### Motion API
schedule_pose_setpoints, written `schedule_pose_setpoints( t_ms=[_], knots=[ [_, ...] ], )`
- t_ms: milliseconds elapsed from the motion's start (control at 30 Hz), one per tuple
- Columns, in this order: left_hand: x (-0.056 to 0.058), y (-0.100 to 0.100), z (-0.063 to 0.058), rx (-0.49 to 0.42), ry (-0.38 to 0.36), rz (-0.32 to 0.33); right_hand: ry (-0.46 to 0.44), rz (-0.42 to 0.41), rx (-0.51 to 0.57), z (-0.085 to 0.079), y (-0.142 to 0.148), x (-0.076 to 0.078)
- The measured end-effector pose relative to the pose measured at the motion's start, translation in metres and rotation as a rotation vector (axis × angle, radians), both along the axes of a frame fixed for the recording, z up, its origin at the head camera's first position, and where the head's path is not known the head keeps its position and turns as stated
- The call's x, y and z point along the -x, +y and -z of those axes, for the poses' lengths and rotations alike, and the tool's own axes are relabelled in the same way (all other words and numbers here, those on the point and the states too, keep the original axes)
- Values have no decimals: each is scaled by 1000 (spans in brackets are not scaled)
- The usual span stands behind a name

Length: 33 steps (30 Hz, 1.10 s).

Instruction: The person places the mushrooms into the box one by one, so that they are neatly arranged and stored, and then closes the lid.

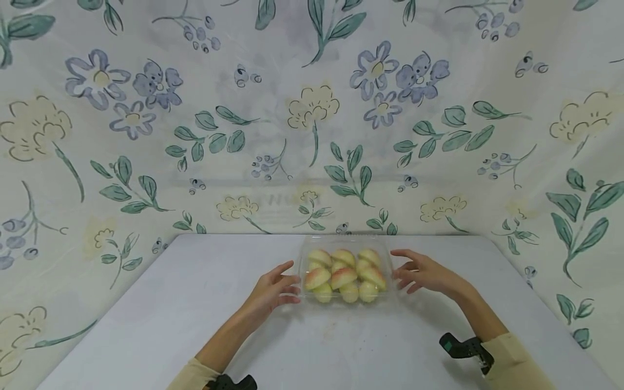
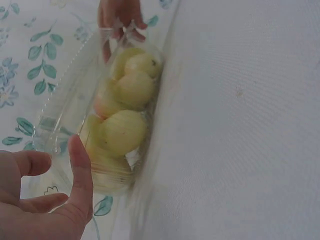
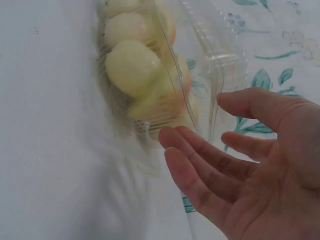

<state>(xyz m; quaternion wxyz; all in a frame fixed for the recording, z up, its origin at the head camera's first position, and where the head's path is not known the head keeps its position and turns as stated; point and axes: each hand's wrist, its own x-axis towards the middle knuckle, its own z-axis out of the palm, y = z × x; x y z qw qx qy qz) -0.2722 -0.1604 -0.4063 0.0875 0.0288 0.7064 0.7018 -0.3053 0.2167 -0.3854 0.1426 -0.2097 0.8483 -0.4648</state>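
A clear plastic clamshell box (image 1: 346,242) sits near the far edge of the table, holding pale yellow-green, red-blushed fruit pieces (image 1: 343,277) in rows. By its left side is my left hand (image 1: 273,291), fingers spread and loosely bent; the left wrist view shows its fingers (image 2: 80,170) close to the clear plastic wall (image 2: 70,120). At the opposite end my right hand (image 1: 429,273) has its fingers relaxed. In the right wrist view, the fingertips (image 3: 175,137) are near the box's ridged rim (image 3: 225,60). Whether either hand touches the plastic I cannot tell.
The white table (image 1: 219,260) extends in front of and beside the box. A floral cloth (image 1: 273,135) hangs behind and around it. A black device (image 1: 465,346) is strapped on the right wrist, and another (image 1: 231,382) on the left.
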Motion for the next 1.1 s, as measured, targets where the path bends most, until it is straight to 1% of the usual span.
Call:
schedule_pose_setpoints(
  t_ms=[133,333,467,600,767,933,1100],
  knots=[
    [0,0,3,11,16,10,-19,-36,-3,0,-1,-4],
    [1,0,8,34,47,30,-73,-37,-9,3,-1,-7],
    [0,-2,8,47,65,57,-95,-57,0,4,-2,-8],
    [1,-4,7,66,85,88,-96,-79,1,3,-4,-10],
    [1,-6,7,89,113,119,-121,-71,-8,0,-6,-12],
    [1,-7,7,100,137,137,-157,-77,-1,0,-6,-13],
    [2,-7,8,96,152,145,-168,-99,27,1,-5,-12]
  ],
)
